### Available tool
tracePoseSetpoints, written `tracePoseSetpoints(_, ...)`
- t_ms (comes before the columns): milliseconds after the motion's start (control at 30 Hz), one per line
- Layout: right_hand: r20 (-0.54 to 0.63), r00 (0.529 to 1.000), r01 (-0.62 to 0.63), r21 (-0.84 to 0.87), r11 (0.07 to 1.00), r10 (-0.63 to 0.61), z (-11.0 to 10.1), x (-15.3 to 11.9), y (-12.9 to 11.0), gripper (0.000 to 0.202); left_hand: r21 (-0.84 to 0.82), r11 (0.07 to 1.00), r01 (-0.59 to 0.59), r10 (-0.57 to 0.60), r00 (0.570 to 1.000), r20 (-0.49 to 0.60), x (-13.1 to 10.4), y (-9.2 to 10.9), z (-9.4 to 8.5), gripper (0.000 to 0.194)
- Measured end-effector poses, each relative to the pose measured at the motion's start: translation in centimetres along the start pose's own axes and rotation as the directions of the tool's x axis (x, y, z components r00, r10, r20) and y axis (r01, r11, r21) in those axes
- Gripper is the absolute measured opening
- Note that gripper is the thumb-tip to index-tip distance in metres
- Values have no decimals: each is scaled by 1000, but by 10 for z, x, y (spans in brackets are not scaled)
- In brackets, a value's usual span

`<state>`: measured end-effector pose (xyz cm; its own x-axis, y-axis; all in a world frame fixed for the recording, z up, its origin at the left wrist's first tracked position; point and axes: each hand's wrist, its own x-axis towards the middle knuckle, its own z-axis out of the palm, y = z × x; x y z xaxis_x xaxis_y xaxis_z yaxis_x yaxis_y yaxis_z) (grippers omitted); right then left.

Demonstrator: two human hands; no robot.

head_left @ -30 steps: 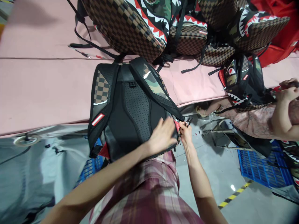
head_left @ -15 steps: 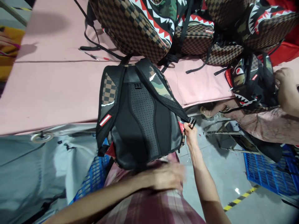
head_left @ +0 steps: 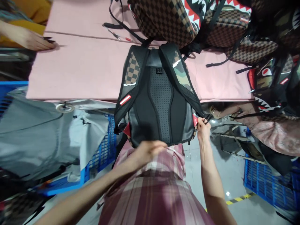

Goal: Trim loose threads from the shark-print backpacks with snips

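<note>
Cloth (head_left: pixel 79 67), smooth and pink, is spread across the upper frame; at centre, a black backpack (head_left: pixel 156 97) is backed with a perforated panel (head_left: pixel 162 93). At its lower edge the left hand (head_left: pixel 148 151) is blurred, grip unclear; by the right hand (head_left: pixel 203 127), a red triangular tab (head_left: pixel 195 120) is pinched.

Your bench (head_left: pixel 82 72) has a pink cover, with a dark line (head_left: pixel 77 36) running along its length. The upper part of the black backpack (head_left: pixel 142 115) lies over its near edge, while the lower part juts out toward you. Beyond that, you have a large checkered backpack (head_left: pixel 167 23) and, to its right, smaller checkered bags (head_left: pixel 228 29). Near the large one's loose strap (head_left: pixel 113 25) lies a slim, partly red item (head_left: pixel 117 37), too small to identify.
</note>
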<state>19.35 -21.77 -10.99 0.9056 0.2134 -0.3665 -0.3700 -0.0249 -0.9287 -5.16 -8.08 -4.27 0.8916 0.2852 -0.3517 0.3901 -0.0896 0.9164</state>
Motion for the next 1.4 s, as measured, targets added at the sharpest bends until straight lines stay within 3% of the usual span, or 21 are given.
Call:
tracePoseSetpoints(33,-1,1000,4,-2,1000,-4,-1,0,1,33,-135,987,84,-112,969,-222,-3,-6,-15,32)
tracePoseSetpoints(67,-2,1000,11,-3,1000,-11,-1,1,1,35,-320,940,115,-239,892,-383,-5,-10,-28,37)
tracePoseSetpoints(100,-3,1000,20,-2,1000,-20,-1,1,1,36,-452,889,78,-317,816,-483,-4,-13,-37,42)
tracePoseSetpoints(133,-4,999,31,0,1000,-31,-1,1,1,37,-542,840,30,-366,769,-525,-2,-14,-44,46)
tracePoseSetpoints(167,-3,999,43,2,999,-43,0,0,1,39,-596,803,3,-391,757,-524,3,-14,-49,51)
tracePoseSetpoints(367,24,995,94,-20,995,-93,4,-8,-2,40,-627,778,41,-443,744,-501,39,-7,-67,59)
tracePoseSetpoints(433,8,993,114,-28,993,-114,4,-14,-3,44,-638,770,29,-406,793,-454,36,-7,-72,52)
tracePoseSetpoints(567,-29,990,139,-33,990,-140,9,-32,-3,49,-496,851,174,-281,948,-148,3,-15,-62,36)
tracePoseSetpoints(667,-29,990,136,-69,988,-138,9,-41,-3,47,-296,890,347,-347,936,54,-16,-26,-52,32)
tracePoseSetpoints(733,-19,991,124,-157,980,-129,5,-40,-7,38,-198,883,426,-406,904,134,-19,-30,-59,31)
tracePoseSetpoints(800,-11,987,146,-313,939,-158,-1,-37,-19,32,-96,913,396,-391,918,65,-15,-29,-78,30)
tracePoseSetpoints(867,-27,964,223,-450,865,-263,-2,-35,-34,30,5,960,280,-275,945,-175,-7,-22,-97,27)
tracePoseSetpoints(900,-20,946,274,-485,831,-323,4,-35,-42,29,48,977,209,-184,931,-314,-1,-17,-103,27)
tracePoseSetpoints(933,8,930,323,-490,810,-367,15,-37,-49,29,92,987,134,-85,908,-410,7,-11,-106,28)
tracePoseSetpoints(1000,169,917,398,-422,814,-361,53,-42,-56,30,193,980,-46,132,877,-461,31,0,-102,29)
tracePoseSetpoints(1067,444,858,423,-326,846,-258,106,-42,-56,30,346,917,-198,340,842,-418,63,8,-95,28)
tracePoseSetpoints(1100,583,787,429,-278,859,-204,132,-37,-55,30,430,872,-235,418,815,-401,81,11,-95,29)
tracePoseSetpoints(1167,718,666,506,-234,830,-203,176,-17,-56,29,542,810,-225,494,761,-421,117,14,-110,31)
tracePoseSetpoints(1233,776,555,678,-214,703,-298,200,16,-69,27,534,824,-190,477,740,-474,148,17,-146,34)
tracePoseSetpoints(1300,795,450,823,-193,534,-407,207,52,-91,26,425,894,-141,374,756,-537,168,21,-192,36)
tracePoseSetpoints(1400,799,383,906,-227,357,-463,209,95,-124,27,360,930,-81,277,796,-538,185,33,-248,37)
